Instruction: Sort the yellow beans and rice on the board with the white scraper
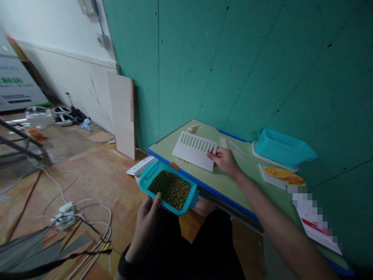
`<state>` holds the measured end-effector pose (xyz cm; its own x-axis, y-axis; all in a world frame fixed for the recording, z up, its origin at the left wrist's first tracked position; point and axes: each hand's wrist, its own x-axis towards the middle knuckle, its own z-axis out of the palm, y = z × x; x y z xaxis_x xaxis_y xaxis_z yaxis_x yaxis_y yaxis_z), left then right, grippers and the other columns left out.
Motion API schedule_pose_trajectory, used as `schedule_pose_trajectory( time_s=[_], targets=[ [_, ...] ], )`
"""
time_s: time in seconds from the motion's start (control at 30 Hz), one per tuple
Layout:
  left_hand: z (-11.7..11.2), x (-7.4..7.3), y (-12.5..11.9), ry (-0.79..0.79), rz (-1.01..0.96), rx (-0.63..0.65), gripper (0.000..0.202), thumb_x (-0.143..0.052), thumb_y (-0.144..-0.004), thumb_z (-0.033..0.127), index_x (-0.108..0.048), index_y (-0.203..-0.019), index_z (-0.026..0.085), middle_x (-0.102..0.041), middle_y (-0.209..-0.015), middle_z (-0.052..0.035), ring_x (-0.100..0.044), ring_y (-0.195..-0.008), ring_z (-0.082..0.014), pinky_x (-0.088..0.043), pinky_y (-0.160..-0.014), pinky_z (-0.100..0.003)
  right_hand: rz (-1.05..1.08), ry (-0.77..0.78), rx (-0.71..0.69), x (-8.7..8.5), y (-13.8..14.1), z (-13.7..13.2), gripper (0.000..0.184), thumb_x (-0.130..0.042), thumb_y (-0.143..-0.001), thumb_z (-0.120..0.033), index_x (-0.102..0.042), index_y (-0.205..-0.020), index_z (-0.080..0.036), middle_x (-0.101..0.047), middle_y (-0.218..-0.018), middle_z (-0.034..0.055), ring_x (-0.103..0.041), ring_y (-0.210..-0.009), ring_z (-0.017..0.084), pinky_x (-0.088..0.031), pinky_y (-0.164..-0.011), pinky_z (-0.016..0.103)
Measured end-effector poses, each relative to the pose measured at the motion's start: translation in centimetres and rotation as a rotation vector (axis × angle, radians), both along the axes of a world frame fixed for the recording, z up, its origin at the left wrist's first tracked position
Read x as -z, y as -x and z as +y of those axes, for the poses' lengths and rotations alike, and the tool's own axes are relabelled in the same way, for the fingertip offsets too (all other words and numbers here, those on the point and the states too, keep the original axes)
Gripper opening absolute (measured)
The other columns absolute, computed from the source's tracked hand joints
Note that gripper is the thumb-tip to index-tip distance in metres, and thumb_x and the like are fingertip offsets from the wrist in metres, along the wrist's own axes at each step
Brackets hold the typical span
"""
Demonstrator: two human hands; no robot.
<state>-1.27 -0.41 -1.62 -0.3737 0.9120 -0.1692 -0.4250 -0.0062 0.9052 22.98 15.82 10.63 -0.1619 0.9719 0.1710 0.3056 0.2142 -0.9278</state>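
Note:
My left hand (149,217) is closed on the near rim of a teal plastic tray (140,185), thumb on top. Dark green beans (159,182) fill the left of the tray and yellowish beans (178,194) the right. The tray is beside the table's front edge, above my lap. Over the table (233,190), my right hand (223,160) pinches the right end of a flat white panel (192,153) that has a row of long slots along its far side. Small pale grains (191,129) lie on the table behind the panel.
At the table's right stand a teal bin (287,149) and a white tray with an orange-yellow cloth (285,177). Whitish powdery grains (233,147) are scattered near the green wall (186,70). Cables and a power strip (65,215) lie on the floor at left; a board (122,114) leans on the wall.

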Motion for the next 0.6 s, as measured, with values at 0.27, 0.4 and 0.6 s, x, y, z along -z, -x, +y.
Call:
schedule_pose_trajectory(
  time_s=[0.27, 0.4, 0.6],
  targets=[
    [-0.7, -1.3, -0.2, 0.005, 0.000, -0.067, 0.044, -0.087, -0.064, 0.053, -0.072, -0.081, 0.015, -0.065, -0.062, 0.0005, -0.059, -0.060, -0.0178, -0.046, -0.055, -0.027, 0.019, 0.015, -0.014, 0.0, 0.0, -0.2, 0.047, -0.081, -0.063, -0.058, -0.071, -0.082, -0.015, -0.074, -0.072, 0.0073, -0.070, -0.064, 0.025, -0.058, -0.052, 0.034],
    [-1.0, -1.1, -0.3, 0.004, -0.001, -0.050, 0.043, -0.085, -0.068, 0.052, -0.072, -0.086, 0.015, -0.062, -0.063, 0.0018, -0.055, -0.058, -0.0150, -0.043, -0.054, -0.025, 0.030, 0.045, -0.015, -0.5, -0.1, -0.5, 0.049, -0.083, -0.060, -0.059, -0.071, -0.081, -0.015, -0.074, -0.073, 0.0068, -0.071, -0.067, 0.026, -0.059, -0.054, 0.035],
    [-1.0, -1.2, -0.7, -0.003, 0.000, -0.078, 0.045, -0.084, -0.069, 0.053, -0.071, -0.089, 0.015, -0.061, -0.063, 0.0026, -0.056, -0.059, -0.0148, -0.044, -0.055, -0.024, 0.030, 0.066, -0.002, -0.9, -0.6, -1.0, 0.051, -0.084, -0.058, -0.060, -0.072, -0.080, -0.015, -0.074, -0.072, 0.0065, -0.072, -0.068, 0.027, -0.061, -0.056, 0.037]
  ],
)
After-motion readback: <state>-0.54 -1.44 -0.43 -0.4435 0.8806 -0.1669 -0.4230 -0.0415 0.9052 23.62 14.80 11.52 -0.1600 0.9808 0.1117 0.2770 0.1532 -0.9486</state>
